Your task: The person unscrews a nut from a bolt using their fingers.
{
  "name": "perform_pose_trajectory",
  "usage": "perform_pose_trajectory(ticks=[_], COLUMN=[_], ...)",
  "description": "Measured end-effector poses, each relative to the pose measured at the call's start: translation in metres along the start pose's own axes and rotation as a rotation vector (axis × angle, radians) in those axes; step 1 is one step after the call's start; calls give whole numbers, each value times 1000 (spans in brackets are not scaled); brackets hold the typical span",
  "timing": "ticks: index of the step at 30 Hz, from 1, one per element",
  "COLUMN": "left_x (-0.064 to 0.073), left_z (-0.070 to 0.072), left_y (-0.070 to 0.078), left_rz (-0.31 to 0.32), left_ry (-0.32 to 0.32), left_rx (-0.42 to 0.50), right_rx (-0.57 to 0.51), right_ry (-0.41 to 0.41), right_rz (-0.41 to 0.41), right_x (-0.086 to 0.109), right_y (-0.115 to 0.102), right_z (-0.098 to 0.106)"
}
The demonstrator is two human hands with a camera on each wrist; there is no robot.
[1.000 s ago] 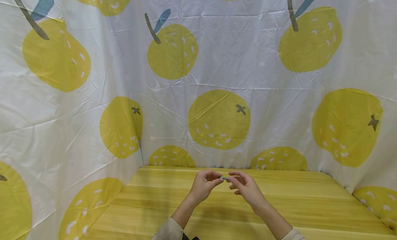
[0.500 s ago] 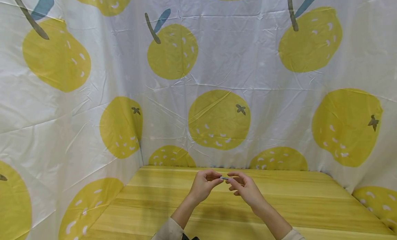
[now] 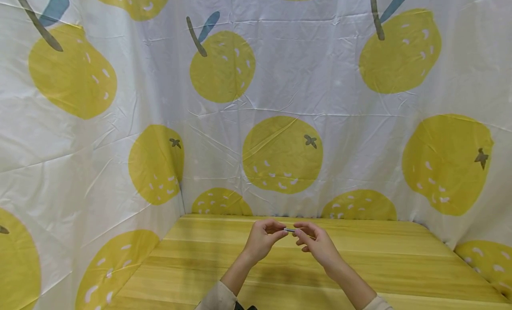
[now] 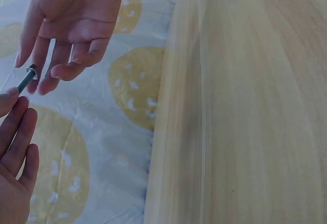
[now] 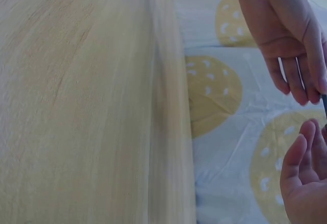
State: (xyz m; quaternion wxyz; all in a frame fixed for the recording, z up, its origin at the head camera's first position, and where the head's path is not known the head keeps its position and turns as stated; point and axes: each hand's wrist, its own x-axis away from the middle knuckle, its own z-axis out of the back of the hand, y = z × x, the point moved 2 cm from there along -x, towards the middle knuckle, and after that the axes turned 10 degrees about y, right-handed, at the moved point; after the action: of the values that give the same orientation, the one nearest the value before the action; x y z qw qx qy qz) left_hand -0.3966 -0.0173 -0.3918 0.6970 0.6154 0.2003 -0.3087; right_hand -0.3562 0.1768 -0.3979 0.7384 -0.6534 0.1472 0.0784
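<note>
A short, thin metal bolt (image 3: pixel 290 230) is held above the table between both hands. My left hand (image 3: pixel 258 244) pinches one end of it between thumb and fingertips. At the other end, the thumb and forefinger of my right hand (image 3: pixel 323 250) close about the tip. In the left wrist view, a pale ring (image 4: pixel 31 72), like a nut or washer, sits near the bolt's dark end by the right fingertips. The right hand's other fingers are loosely bent. In the right wrist view, only a dark sliver of the bolt (image 5: pixel 324 104) shows at the frame's edge.
Below the hands lies a yellow wood-grain table (image 3: pixel 192 265). White curtains (image 3: pixel 288 70) printed with yellow fruit hang behind it and along both sides. Beige sleeves (image 3: pixel 219 296) cover the forearms, and a small black object (image 3: pixel 240 306) peeks in at the bottom edge.
The right thumb and fingers shift slightly left along the bolt's end, then slightly back to the right. My left hand keeps still with its pinch on the bolt.
</note>
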Motion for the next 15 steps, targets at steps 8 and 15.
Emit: perform_pose_trajectory(ticks=[8, 15], left_x=[1, 6], left_z=[-2, 1], left_y=[5, 34], left_rz=[8, -37], left_ry=[5, 7], left_rx=[-38, -6], right_rx=[6, -2], right_ry=[-21, 17], right_rz=[20, -13], right_x=[-1, -1], right_y=[2, 2], right_z=[1, 0])
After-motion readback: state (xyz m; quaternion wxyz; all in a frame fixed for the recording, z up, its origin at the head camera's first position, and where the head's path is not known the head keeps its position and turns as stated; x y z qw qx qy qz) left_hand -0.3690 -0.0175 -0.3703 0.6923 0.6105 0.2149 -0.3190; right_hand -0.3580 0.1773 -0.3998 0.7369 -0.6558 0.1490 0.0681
